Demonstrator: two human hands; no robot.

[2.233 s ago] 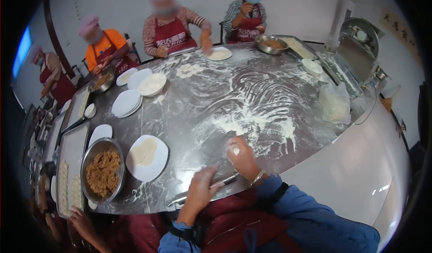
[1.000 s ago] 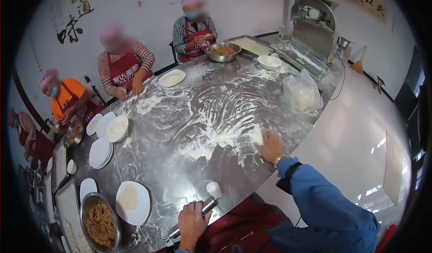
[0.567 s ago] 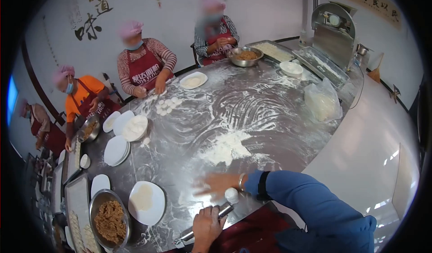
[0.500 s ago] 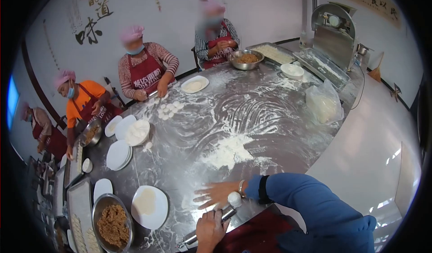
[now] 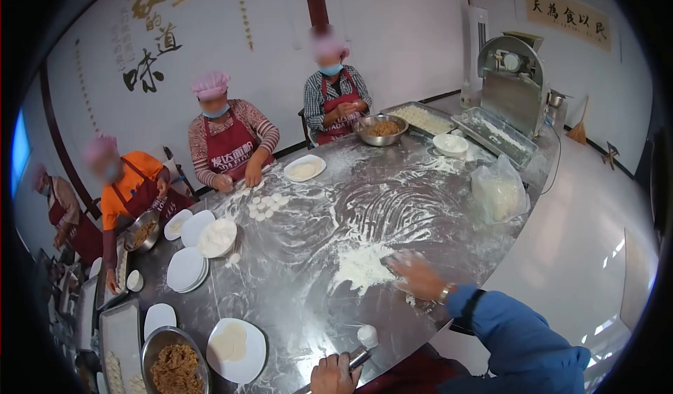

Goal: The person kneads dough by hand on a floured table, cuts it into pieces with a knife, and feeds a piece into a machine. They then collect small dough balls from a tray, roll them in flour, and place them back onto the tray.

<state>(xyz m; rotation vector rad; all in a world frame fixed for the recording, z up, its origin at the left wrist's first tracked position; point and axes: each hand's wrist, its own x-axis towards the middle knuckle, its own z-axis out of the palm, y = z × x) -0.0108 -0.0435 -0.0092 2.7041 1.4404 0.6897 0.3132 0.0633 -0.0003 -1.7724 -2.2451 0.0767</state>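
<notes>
My right hand [image 5: 418, 276] lies spread and palm down on the metal table [image 5: 301, 268], at the right edge of a pile of white flour [image 5: 361, 266]. Its fingertips are slightly blurred. At the table's front edge my left hand [image 5: 335, 374] is wrapped round a rolling pin [image 5: 359, 357]. A small white ball, perhaps dough [image 5: 367, 336], sits by the upper end of the pin. To the left of that hand a white plate [image 5: 256, 352] holds thin round wrappers [image 5: 228, 342].
A steel bowl of brown filling [image 5: 205, 359] stands at the lower left, near stacked plates [image 5: 188, 269] and a bowl of flour [image 5: 217, 238]. Several people in aprons work along the far side. A plastic bag [image 5: 499, 191] and a machine [image 5: 512, 85] are at the right.
My right hand has moved right and away from me, from beside the rolling pin to the flour pile. My left hand still grips the pin. The view has shifted slightly.
</notes>
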